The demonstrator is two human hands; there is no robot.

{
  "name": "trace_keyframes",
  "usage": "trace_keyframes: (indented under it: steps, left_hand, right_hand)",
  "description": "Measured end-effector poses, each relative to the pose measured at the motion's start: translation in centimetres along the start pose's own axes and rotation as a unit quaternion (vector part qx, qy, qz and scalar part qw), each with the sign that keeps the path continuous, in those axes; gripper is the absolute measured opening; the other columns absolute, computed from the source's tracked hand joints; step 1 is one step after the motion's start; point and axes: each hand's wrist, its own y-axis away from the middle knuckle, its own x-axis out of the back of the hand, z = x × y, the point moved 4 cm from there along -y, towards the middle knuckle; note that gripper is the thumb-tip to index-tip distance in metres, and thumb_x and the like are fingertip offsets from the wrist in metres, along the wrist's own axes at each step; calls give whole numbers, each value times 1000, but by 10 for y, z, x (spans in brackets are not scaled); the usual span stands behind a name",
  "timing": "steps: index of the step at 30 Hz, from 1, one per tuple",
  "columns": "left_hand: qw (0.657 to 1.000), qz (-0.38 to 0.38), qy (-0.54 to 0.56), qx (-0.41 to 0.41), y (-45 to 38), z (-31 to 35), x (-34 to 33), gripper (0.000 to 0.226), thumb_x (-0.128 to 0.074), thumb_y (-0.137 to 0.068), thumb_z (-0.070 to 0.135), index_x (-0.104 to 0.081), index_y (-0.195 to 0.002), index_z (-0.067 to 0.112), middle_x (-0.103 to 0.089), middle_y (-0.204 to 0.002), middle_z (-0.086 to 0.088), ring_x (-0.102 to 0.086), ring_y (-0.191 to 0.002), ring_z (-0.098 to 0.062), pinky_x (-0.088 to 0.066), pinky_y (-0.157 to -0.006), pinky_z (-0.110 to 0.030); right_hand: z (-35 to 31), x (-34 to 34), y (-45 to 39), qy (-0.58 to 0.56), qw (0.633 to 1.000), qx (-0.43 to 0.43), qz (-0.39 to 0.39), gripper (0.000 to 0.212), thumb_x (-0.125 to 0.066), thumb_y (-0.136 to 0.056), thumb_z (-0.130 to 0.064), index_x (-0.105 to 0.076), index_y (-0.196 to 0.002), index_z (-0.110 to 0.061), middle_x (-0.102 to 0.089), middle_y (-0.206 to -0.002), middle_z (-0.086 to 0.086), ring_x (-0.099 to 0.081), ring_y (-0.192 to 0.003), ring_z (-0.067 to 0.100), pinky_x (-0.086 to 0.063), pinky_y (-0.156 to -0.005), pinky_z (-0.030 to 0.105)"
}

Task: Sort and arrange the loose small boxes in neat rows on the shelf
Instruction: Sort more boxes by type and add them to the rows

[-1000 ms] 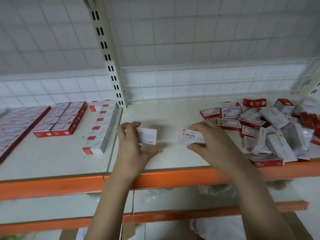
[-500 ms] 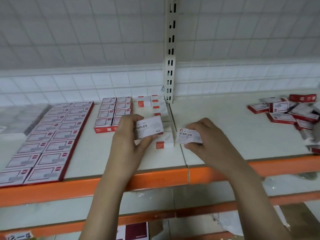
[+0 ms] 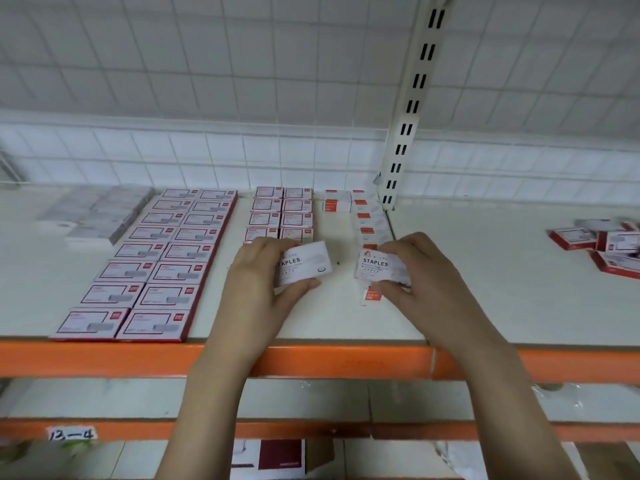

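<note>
Head view: each hand's grip pinches one staples box [image 3: 304,263] above the shelf [image 3: 485,306].

The white shelf [image 3: 485,292] (orange front edge) bears neat rows of red-trimmed boxes [image 3: 156,258] at left, loose boxes [image 3: 602,244] far right.

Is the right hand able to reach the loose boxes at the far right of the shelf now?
Probably not at once: the right hand already holds a staples box. The bare shelf between it and the loose boxes leaves the way free.
</note>
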Motion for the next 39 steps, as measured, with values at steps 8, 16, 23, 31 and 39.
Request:
trace_keyframes:
  steps: [8,16,23,31,39]
  left_hand:
    - [993,-10,-114,-16,-15,-14,-2,57,-48,-83,45,-55,-126,8,-59,-106,-10,-56,-90,-31,-47,-79,-41]
    - [984,-9,-176,-30,-36,-40,10,45,-46,-85,49,-60,-113,18,-65,-101,3,-45,-88,-21,-36,-70,-33]
    - [986,-32,-154,-52,-56,-106,61,46,-46,-86,41,-58,-115,6,-57,-109,-12,-44,-93,-27,-31,-84,-27]
    - [988,-64,-134,-32,-48,-200,154,46,-67,-82,22,-57,-121,1,-55,-109,-15,-50,-99,-34,-41,-88,-36]
    - [987,-75,-139,-24,-33,-255,198,37,-73,-77,15,-62,-111,2,-59,-103,-12,-54,-88,-35,-39,-79,-33]
  right_hand:
    - [10,-14,-24,-26,1000,5,-6,42,-65,-83,-20,-53,-123,-17,-43,-117,-5,-46,-113,12,-46,-87,32]
    - [4,-27,-52,-4,1000,-9,1,40,-66,-83,-22,-53,-121,-18,-45,-115,-5,-47,-108,13,-43,-82,29]
    - [-54,-65,-90,28,999,-18,20,47,-67,-81,-23,-54,-126,-17,-50,-113,3,-50,-105,23,-40,-85,32]
    - [-165,-136,-123,6,1000,-8,9,46,-66,-83,-20,-53,-127,-15,-48,-112,3,-46,-110,21,-33,-85,23]
    - [-229,-180,-129,11,1000,4,-25,45,-63,-85,-22,-50,-129,-17,-47,-118,0,-45,-112,16,-32,-84,17]
